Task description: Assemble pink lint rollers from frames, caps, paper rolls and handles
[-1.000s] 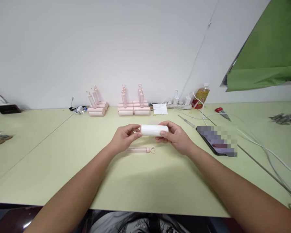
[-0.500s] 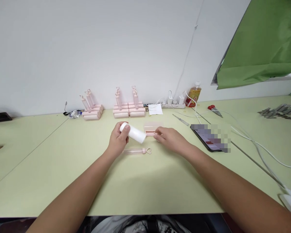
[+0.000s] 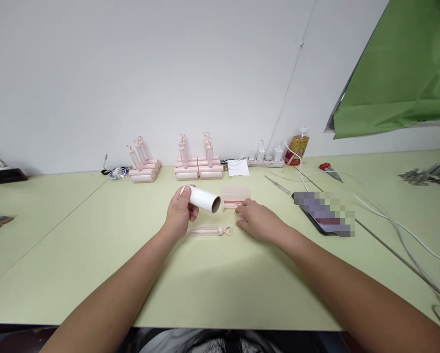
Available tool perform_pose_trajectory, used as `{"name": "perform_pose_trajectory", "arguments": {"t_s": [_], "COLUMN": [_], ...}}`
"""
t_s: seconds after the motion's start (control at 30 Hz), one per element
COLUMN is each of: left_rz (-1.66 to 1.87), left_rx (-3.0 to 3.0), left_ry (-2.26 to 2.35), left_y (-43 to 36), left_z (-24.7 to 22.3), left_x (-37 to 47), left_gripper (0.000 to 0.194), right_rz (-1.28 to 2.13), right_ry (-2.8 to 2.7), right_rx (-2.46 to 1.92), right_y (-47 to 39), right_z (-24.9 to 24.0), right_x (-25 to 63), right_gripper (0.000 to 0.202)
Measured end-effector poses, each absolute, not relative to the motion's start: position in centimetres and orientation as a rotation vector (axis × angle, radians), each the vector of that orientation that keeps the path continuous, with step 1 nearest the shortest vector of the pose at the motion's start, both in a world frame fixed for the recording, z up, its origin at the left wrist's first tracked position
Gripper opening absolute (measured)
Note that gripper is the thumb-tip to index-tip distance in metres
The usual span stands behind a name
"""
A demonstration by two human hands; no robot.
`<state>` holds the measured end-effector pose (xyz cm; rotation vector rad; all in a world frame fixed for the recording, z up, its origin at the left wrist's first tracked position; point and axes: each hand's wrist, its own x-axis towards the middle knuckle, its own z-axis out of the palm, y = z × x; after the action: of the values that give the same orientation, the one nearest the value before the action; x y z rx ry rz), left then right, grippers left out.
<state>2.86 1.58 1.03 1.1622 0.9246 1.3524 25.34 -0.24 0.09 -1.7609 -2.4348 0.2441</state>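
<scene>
While the left hand [image 3: 179, 211] held the white roll [image 3: 201, 198] by one end, in the head view, the roll's hollow end tipped down to the right, above the counter [image 3: 205, 284]; a loose thumb could have let it slip onto the clear tube [image 3: 205, 231] lying just nearer the person. The right hand [image 3: 260, 220], fingers bent, was at the right end of the open pink case [image 3: 228, 204]; whether it pinched the case could not be told. A push there might have slid the case away or tipped its clear lid [image 3: 235, 192], since nothing visible braced it from behind. The tube's heart-shaped loop [image 3: 228, 231] lay just left of that hand, where a low sweep could have caught it. Farther off, beyond the right hand, the bottle [image 3: 299, 146] bore a yellow and red label too small to read, and blurring blocks hid the screen of the phone [image 3: 310, 211]. No brand was legible.
</scene>
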Motion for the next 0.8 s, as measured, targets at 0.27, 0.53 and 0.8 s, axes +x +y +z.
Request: {"name": "perform_pose_trajectory", "arguments": {"t_s": [0.27, 0.53, 0.8], "left_rz": [1.376, 1.366, 1.336], "left_rx": [1.115, 1.117, 1.12], "left_ry": [0.894, 0.887, 0.93], "left_y": [1.7, 1.7, 1.7], "left_z": [1.0, 0.6, 0.5], "left_x": [2.8, 2.9, 3.0], "left_gripper": [0.041, 0.041, 0.041], "right_rz": [0.304, 0.218, 0.253], "right_ry": [-2.548, -2.462, -2.321], "right_rx": [-1.706, -1.723, -1.47], "right_y": [-0.9, -0.6, -0.2], "right_z": [0.1, -0.2, -1.5], "right_x": [24.9, 24.8, 23.5], "right_gripper": [0.017, 0.013, 0.036]}}
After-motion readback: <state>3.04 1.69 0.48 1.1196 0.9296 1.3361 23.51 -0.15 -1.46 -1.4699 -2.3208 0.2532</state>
